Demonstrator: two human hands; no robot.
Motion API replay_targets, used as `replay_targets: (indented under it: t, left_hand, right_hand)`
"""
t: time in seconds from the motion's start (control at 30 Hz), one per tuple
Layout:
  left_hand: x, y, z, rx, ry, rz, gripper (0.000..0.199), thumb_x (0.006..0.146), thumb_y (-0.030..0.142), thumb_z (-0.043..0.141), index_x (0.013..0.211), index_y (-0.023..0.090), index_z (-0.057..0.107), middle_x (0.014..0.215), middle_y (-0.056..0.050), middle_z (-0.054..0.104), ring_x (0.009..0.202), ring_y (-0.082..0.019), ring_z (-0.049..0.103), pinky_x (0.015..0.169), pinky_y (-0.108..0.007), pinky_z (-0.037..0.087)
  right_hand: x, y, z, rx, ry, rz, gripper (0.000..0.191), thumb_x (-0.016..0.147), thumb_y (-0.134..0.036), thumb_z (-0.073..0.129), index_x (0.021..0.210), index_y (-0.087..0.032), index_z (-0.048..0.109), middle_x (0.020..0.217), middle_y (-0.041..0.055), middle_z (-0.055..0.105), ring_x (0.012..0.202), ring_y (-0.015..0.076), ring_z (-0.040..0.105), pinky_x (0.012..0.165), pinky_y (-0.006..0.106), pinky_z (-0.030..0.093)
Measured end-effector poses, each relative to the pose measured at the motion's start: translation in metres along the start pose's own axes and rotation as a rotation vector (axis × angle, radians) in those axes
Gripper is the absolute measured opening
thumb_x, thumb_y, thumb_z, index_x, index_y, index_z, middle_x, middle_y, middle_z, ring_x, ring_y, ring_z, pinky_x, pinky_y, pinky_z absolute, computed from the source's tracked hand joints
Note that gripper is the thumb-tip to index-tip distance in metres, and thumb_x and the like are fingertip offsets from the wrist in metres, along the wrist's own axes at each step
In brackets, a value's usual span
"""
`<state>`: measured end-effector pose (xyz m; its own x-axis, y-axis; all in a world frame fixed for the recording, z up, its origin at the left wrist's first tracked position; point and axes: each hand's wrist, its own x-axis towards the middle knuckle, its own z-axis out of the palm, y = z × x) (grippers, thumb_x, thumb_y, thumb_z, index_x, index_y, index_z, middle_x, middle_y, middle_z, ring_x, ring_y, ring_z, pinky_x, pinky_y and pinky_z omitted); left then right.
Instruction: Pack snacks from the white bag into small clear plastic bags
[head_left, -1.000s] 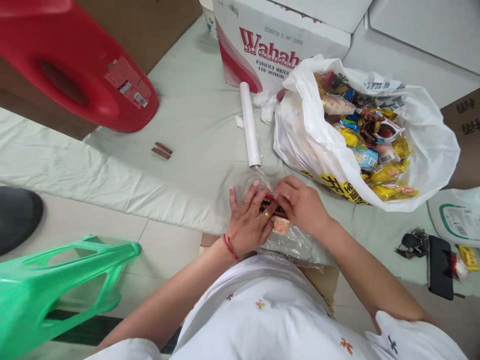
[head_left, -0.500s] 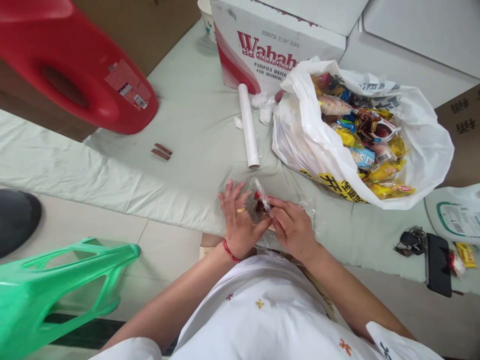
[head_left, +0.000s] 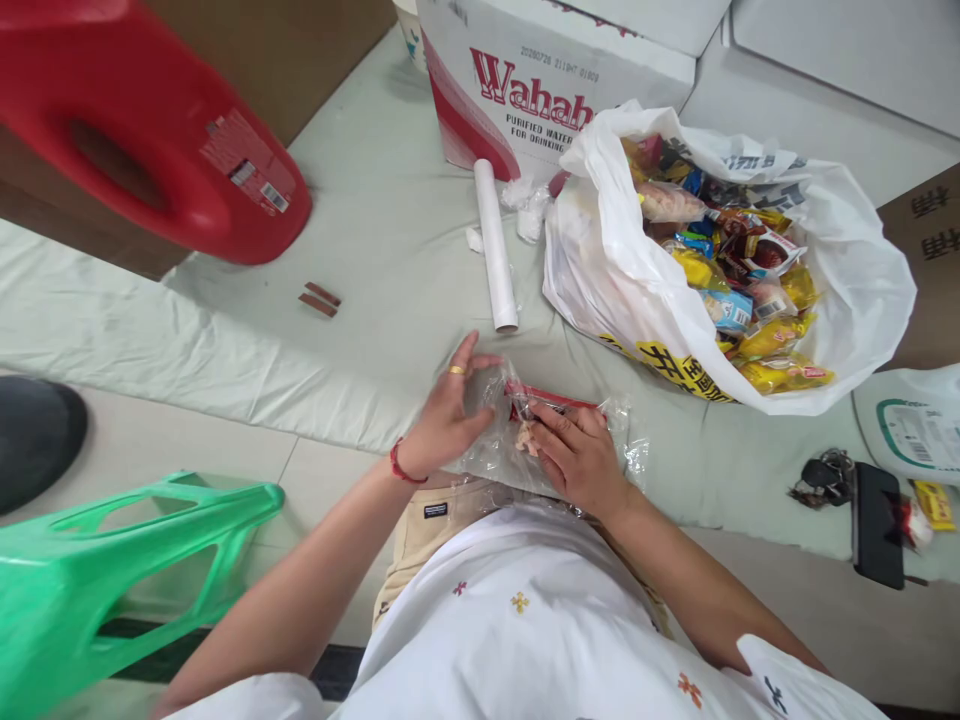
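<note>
A clear plastic film (head_left: 491,450) lies crumpled at the table's front edge, with a red-wrapped snack packet (head_left: 555,397) and a small pinkish wrapped piece (head_left: 527,438) on it. My right hand (head_left: 581,455) covers part of both, fingers bent and pressing them down together. On the film's left side, my left hand (head_left: 454,410) has its fingers and thumb spread, with nothing gripped. Its fingertips are close to the film's upper left edge; whether they touch it I cannot tell. The lower parts of the packets are hidden under my right hand.
Behind my hands lies a white roll (head_left: 495,250). A white plastic bag (head_left: 577,260) of wrapped snacks stands right, before a water carton (head_left: 517,110). A red jug (head_left: 255,225) is left; a phone (head_left: 877,525) and keys (head_left: 821,480) lie right. A green stool (head_left: 45,590) stands on the floor.
My left hand has let go of the film and moved left, away from my right hand. My right hand has lowered and flattened over the packets, and more of the film shows.
</note>
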<state>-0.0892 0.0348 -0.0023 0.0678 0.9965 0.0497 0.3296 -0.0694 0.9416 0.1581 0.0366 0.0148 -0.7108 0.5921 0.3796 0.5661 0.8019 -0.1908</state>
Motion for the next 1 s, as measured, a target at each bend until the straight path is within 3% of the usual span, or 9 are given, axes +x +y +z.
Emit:
replay_targets:
  t: [0.1,0.23,0.37,0.57,0.67,0.73,0.77,0.9,1.0]
  left_hand:
    - [0.016,-0.001,-0.015,0.263,-0.018,-0.064,0.089,0.084,0.044,0.074,0.162,0.021,0.039,0.123,-0.01,0.073,0.128,-0.033,0.061,0.119,-0.058,0.038]
    - [0.031,-0.003,-0.029,0.193,-0.157,0.0,0.037,0.089,0.048,0.07,0.113,0.022,0.077,0.093,-0.005,0.074,0.093,-0.023,0.069,0.094,-0.04,0.054]
    - [0.027,-0.013,-0.056,0.09,-0.095,0.022,0.026,0.092,0.046,0.069,0.089,0.021,0.078,0.088,-0.006,0.071,0.076,-0.016,0.065,0.072,-0.03,0.052]
    - [-0.002,-0.024,-0.094,0.312,0.013,0.061,0.025,0.095,0.044,0.067,0.088,0.022,0.076,0.085,-0.006,0.072,0.085,-0.021,0.066,0.076,-0.036,0.055]
    - [-0.004,-0.01,-0.083,0.428,0.081,0.189,0.037,0.09,0.046,0.074,0.118,0.021,0.072,0.119,-0.012,0.072,0.116,-0.028,0.065,0.101,-0.047,0.055]
    - [0.001,0.004,-0.066,0.478,0.064,0.349,0.054,0.091,0.044,0.075,0.139,0.023,0.063,0.145,-0.014,0.063,0.14,-0.032,0.054,0.116,-0.053,0.045]
    - [0.005,0.011,-0.058,0.506,0.033,0.445,0.05,0.093,0.041,0.072,0.14,0.026,0.063,0.147,-0.013,0.062,0.143,-0.032,0.051,0.119,-0.054,0.042]
    - [0.008,0.028,-0.039,0.599,-0.138,0.78,0.025,0.105,0.022,0.052,0.117,0.03,0.072,0.111,-0.002,0.079,0.114,-0.02,0.068,0.106,-0.042,0.045]
    - [-0.008,0.027,-0.039,0.683,-0.187,0.88,0.022,0.106,0.016,0.051,0.109,0.024,0.071,0.1,-0.003,0.08,0.095,-0.016,0.07,0.093,-0.037,0.047]
  right_hand:
    - [0.0,0.0,0.001,0.025,0.045,-0.002,0.023,0.103,-0.023,0.058,0.121,-0.021,0.073,0.141,0.0067,0.072,0.087,0.0222,0.053,0.082,0.041,0.043]
    - [-0.001,0.002,0.002,0.065,0.08,-0.022,0.022,0.102,-0.021,0.06,0.121,-0.019,0.072,0.141,0.0067,0.071,0.089,0.0221,0.056,0.083,0.041,0.044]
    - [-0.005,0.004,0.004,0.066,0.067,-0.033,0.026,0.101,-0.017,0.061,0.124,-0.021,0.071,0.143,0.0067,0.071,0.09,0.0223,0.057,0.083,0.041,0.046]
    - [-0.008,0.005,0.005,0.076,0.098,-0.034,0.028,0.099,-0.016,0.064,0.126,-0.021,0.071,0.14,0.0078,0.072,0.091,0.0222,0.058,0.083,0.041,0.045]
    - [-0.007,0.004,0.006,0.081,0.119,-0.036,0.027,0.099,-0.015,0.064,0.124,-0.019,0.071,0.138,0.0082,0.073,0.089,0.0223,0.057,0.082,0.041,0.044]
    - [-0.008,0.004,0.007,0.076,0.112,-0.028,0.026,0.1,-0.016,0.063,0.124,-0.02,0.072,0.138,0.008,0.073,0.088,0.0224,0.057,0.082,0.042,0.044]
    - [-0.009,0.004,0.007,0.069,0.103,-0.023,0.026,0.1,-0.017,0.063,0.125,-0.021,0.072,0.139,0.0078,0.073,0.089,0.0225,0.057,0.083,0.042,0.044]
    - [-0.012,0.005,0.008,0.064,0.078,-0.023,0.028,0.101,-0.02,0.063,0.128,-0.022,0.072,0.142,0.0076,0.071,0.093,0.0232,0.058,0.085,0.043,0.045]
    - [-0.012,0.005,0.008,0.067,0.087,-0.033,0.028,0.101,-0.021,0.064,0.128,-0.022,0.073,0.142,0.0075,0.071,0.093,0.0228,0.058,0.084,0.042,0.045]
